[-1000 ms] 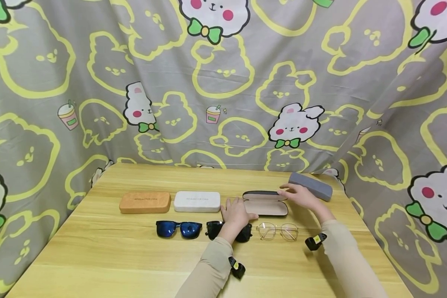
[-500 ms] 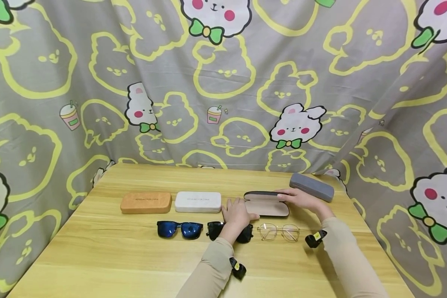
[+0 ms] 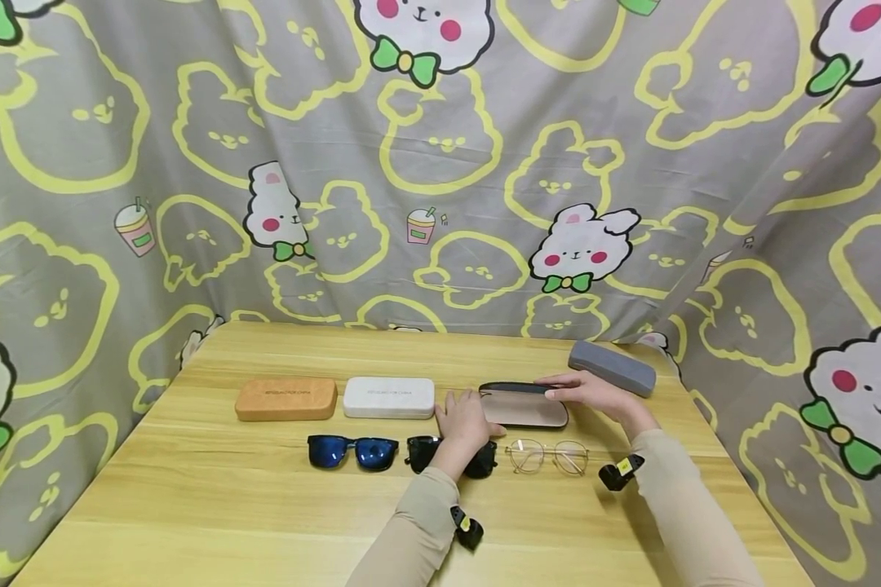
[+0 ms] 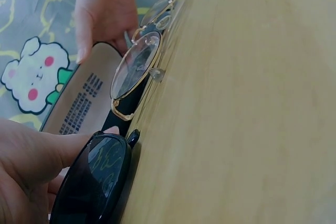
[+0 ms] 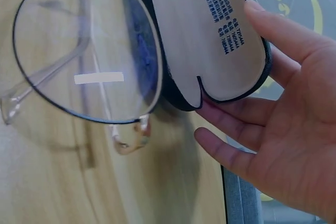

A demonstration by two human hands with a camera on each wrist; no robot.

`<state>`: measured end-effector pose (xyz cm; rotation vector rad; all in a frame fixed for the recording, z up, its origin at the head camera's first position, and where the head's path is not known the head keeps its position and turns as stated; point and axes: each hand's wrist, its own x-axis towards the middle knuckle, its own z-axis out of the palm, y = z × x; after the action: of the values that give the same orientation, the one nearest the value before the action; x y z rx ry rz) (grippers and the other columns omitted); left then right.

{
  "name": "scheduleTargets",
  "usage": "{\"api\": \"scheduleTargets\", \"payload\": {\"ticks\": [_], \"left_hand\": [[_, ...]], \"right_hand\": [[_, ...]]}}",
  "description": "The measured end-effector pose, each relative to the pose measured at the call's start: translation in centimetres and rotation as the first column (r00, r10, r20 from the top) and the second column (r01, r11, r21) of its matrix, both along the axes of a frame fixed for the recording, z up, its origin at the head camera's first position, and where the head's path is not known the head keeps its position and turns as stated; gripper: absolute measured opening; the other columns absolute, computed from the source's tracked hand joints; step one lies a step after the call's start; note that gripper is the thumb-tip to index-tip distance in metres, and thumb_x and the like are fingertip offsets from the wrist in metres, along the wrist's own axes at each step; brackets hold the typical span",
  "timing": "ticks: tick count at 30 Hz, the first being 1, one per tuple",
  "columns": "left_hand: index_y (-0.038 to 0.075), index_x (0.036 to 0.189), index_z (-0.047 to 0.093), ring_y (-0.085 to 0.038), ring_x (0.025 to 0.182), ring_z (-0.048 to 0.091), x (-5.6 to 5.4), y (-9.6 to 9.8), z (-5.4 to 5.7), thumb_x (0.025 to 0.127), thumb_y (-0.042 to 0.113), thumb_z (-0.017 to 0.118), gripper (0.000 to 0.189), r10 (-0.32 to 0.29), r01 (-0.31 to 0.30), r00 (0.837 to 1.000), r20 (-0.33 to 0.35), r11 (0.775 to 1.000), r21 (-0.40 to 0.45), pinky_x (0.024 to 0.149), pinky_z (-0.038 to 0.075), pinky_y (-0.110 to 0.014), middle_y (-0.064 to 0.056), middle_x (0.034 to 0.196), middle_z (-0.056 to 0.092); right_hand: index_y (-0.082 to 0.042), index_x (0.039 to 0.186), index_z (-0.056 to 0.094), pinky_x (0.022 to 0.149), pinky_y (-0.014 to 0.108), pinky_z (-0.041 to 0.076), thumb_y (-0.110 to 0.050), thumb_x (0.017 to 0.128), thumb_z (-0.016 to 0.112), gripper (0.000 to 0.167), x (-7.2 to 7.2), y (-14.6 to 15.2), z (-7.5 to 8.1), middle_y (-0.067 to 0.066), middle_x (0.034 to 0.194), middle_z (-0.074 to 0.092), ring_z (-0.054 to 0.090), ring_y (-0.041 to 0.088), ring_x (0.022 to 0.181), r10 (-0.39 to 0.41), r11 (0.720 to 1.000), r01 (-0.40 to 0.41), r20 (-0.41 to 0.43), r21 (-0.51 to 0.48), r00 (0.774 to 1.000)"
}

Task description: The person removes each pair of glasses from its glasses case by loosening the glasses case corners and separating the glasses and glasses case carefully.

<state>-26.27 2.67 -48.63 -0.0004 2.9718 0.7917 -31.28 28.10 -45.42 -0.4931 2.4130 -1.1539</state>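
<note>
A dark glasses case (image 3: 526,412) with a pale lining stands partly open on the table, printed text showing inside its lid in both wrist views. Around its left end my left hand (image 3: 464,420) grips, thumb toward the front. My right hand (image 3: 593,393) holds the lid at the right end; in the right wrist view the thumb (image 5: 262,19) lies at the lid's rim and the other fingers reach behind and below. Black sunglasses (image 3: 481,463) lie under my left wrist, partly hidden by it. Gold-rimmed eyeglasses (image 3: 530,457) lie just in front of the case.
To the left stand a closed white glasses case (image 3: 389,398) and an orange one (image 3: 286,399). Blue-lensed sunglasses (image 3: 352,452) lie in front of them. A grey-blue case (image 3: 613,368) sits behind my right hand. A patterned curtain (image 3: 440,179) hangs behind the wooden table (image 3: 213,505).
The lid of the dark case has tipped forward a little under my right hand, narrowing its opening. My left hand has stayed at the case's left end.
</note>
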Motion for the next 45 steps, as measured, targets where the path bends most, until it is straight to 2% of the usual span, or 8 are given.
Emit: {"api": "scheduleTargets", "payload": {"ticks": [8, 21, 23, 26, 29, 31, 38, 45], "left_hand": [[0.016, 0.134, 0.059, -0.034, 0.146, 0.030, -0.1, -0.1, 0.0, 0.071, 0.049, 0.083, 0.075, 0.019, -0.019, 1.000, -0.003, 0.999, 0.033, 0.117, 0.020, -0.063, -0.002, 0.144, 0.053], [0.013, 0.137, 0.056, -0.032, 0.147, 0.029, -0.2, 0.0, 0.1, 0.070, 0.048, 0.084, 0.080, 0.037, -0.038, 0.999, 0.024, 0.998, 0.040, 0.118, 0.020, -0.061, -0.002, 0.145, 0.053], [0.013, 0.136, 0.056, -0.033, 0.146, 0.030, -0.1, 0.0, 0.1, 0.070, 0.048, 0.084, 0.080, 0.034, -0.035, 0.999, 0.018, 0.999, 0.039, 0.118, 0.020, -0.061, -0.002, 0.144, 0.054], [0.012, 0.135, 0.057, -0.034, 0.145, 0.032, 0.0, 0.0, 0.1, 0.069, 0.049, 0.084, 0.080, 0.032, -0.032, 0.999, 0.007, 0.999, 0.036, 0.117, 0.022, -0.061, -0.003, 0.143, 0.055], [0.012, 0.134, 0.058, -0.034, 0.144, 0.032, 0.0, 0.0, 0.1, 0.069, 0.049, 0.084, 0.080, 0.033, -0.033, 0.999, 0.002, 0.999, 0.031, 0.117, 0.022, -0.062, -0.003, 0.142, 0.055], [0.012, 0.134, 0.058, -0.033, 0.144, 0.033, -0.1, 0.0, 0.1, 0.069, 0.050, 0.084, 0.080, 0.036, -0.036, 0.999, 0.002, 0.999, 0.026, 0.117, 0.022, -0.061, -0.003, 0.142, 0.056], [0.012, 0.134, 0.058, -0.033, 0.144, 0.033, -0.1, 0.1, 0.2, 0.070, 0.050, 0.084, 0.079, 0.037, -0.037, 0.999, 0.004, 0.999, 0.014, 0.117, 0.022, -0.061, -0.003, 0.142, 0.056], [0.013, 0.131, 0.061, -0.034, 0.142, 0.036, -0.1, 0.1, 0.2, 0.069, 0.050, 0.084, 0.076, 0.032, -0.032, 0.999, -0.002, 0.999, 0.010, 0.115, 0.025, -0.062, -0.002, 0.140, 0.057]], "right_hand": [[-0.017, 0.138, 0.057, 0.112, 0.059, 0.033, -0.034, 0.093, 0.064, 0.048, 0.2, 0.0, -0.6, 0.014, 0.147, 0.050, 0.039, 0.040, 0.139, -0.003, 1.000, 0.002, -0.041, -0.012, 0.999], [-0.018, 0.135, 0.060, 0.111, 0.061, 0.033, -0.033, 0.089, 0.070, 0.049, 0.7, 0.2, -1.3, 0.013, 0.144, 0.053, 0.041, 0.041, 0.138, 0.020, 1.000, -0.019, -0.127, 0.013, 0.992], [-0.019, 0.134, 0.061, 0.109, 0.057, 0.038, -0.033, 0.088, 0.072, 0.049, 0.8, 0.2, -1.5, 0.013, 0.142, 0.055, 0.044, 0.040, 0.136, 0.018, 1.000, -0.016, -0.147, 0.018, 0.989], [-0.018, 0.132, 0.063, 0.100, 0.044, 0.048, -0.031, 0.086, 0.074, 0.049, 0.9, 0.2, -1.7, 0.013, 0.137, 0.059, 0.053, 0.035, 0.126, 0.010, 1.000, -0.007, -0.168, 0.018, 0.986], [-0.015, 0.131, 0.064, 0.090, 0.030, 0.050, -0.029, 0.085, 0.075, 0.049, 1.0, 0.1, -1.8, 0.015, 0.134, 0.062, 0.058, 0.027, 0.116, 0.007, 1.000, -0.005, -0.188, 0.011, 0.982], [-0.014, 0.130, 0.064, 0.087, 0.028, 0.050, -0.027, 0.084, 0.076, 0.049, 1.1, 0.0, -1.8, 0.015, 0.132, 0.063, 0.059, 0.025, 0.111, 0.006, 1.000, -0.004, -0.199, 0.009, 0.980], [-0.014, 0.130, 0.064, 0.097, 0.041, 0.048, -0.026, 0.084, 0.076, 0.049, 1.4, -0.2, -1.9, 0.013, 0.133, 0.063, 0.055, 0.031, 0.122, 0.004, 1.000, 0.001, -0.233, 0.020, 0.972], [-0.014, 0.130, 0.064, 0.100, 0.038, 0.046, -0.028, 0.084, 0.076, 0.050, 1.5, -0.3, -2.1, 0.012, 0.133, 0.063, 0.053, 0.032, 0.126, 0.004, 1.000, 0.001, -0.241, 0.019, 0.971]]}}
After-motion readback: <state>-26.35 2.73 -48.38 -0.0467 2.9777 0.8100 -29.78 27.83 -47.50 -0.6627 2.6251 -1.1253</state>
